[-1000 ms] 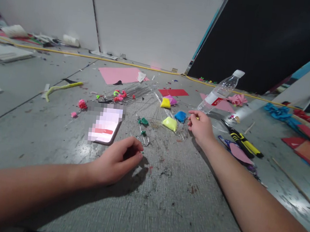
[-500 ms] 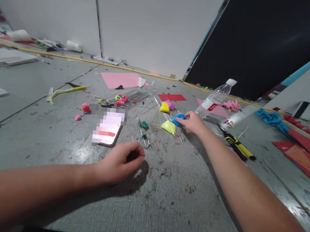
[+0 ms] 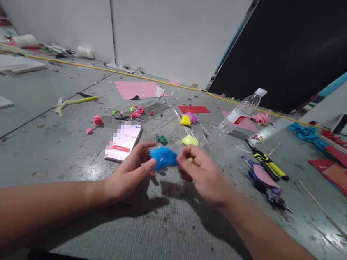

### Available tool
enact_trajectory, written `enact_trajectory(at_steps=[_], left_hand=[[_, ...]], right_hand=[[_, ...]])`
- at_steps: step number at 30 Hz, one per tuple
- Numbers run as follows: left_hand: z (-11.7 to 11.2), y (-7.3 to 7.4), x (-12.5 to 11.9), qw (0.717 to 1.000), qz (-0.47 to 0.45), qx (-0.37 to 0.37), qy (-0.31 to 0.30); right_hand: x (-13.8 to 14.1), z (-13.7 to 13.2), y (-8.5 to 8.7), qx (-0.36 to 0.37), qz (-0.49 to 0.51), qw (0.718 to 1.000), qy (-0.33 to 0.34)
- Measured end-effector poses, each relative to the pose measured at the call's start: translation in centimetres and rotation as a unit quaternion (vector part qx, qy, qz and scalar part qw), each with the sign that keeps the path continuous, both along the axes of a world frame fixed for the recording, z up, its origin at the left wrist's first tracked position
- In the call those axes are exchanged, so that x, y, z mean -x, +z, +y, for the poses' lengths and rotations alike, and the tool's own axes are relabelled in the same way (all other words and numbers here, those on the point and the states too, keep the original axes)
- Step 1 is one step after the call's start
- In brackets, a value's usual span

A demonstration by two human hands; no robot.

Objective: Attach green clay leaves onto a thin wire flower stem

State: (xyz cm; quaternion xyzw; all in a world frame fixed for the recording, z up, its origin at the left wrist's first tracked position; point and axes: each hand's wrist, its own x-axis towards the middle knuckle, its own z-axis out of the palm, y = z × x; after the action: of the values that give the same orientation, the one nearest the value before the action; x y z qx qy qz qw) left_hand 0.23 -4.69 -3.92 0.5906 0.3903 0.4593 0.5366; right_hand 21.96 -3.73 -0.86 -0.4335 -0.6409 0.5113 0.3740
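Note:
A small bag of blue clay (image 3: 163,157) hangs just above the grey floor between both my hands. My left hand (image 3: 130,172) pinches its left end with thumb and fingers. My right hand (image 3: 204,175) grips the right end, fingers curled. A phone (image 3: 124,142) lies face up just behind my left hand. Further back lie a lime-yellow clay bag (image 3: 190,140), a yellow one (image 3: 185,120), a small green clay piece (image 3: 161,139) and a spread of thin wires (image 3: 154,107).
A plastic water bottle (image 3: 241,110) lies at the right rear, next to a yellow-black cutter (image 3: 266,159). Pink paper (image 3: 136,89), red paper (image 3: 193,109), pink clay flowers (image 3: 98,119) and a yellow-green stem (image 3: 75,102) litter the floor. Red sheets (image 3: 343,164) lie far right.
My right hand picked the blue clay bag off the floor and brought it back toward me. My left hand rose from the floor and took hold of its other end.

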Motion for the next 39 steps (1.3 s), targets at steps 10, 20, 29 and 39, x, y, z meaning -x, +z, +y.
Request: enact_trajectory(at_steps=[10,20,29,39], left_hand=[[0.3,0.6,0.1,0.974,0.217,-0.061,-0.031],[0.3,0.6,0.1,0.965,0.232,-0.092,-0.083],[0.4,0.7,0.3,0.965,0.223,-0.096,-0.096],[0.5,1.0,0.4,0.963,0.214,-0.102,-0.131]], right_hand=[[0.5,-1.4,-4.2,0.043,0.056,0.996,0.060],[-1.1,-0.1,-4.4,0.138,0.163,0.967,0.137],[-0.8,-0.4,-4.4,0.189,0.190,0.955,0.127],[-1.3,0.0,-4.6,0.075,0.099,0.976,0.179]])
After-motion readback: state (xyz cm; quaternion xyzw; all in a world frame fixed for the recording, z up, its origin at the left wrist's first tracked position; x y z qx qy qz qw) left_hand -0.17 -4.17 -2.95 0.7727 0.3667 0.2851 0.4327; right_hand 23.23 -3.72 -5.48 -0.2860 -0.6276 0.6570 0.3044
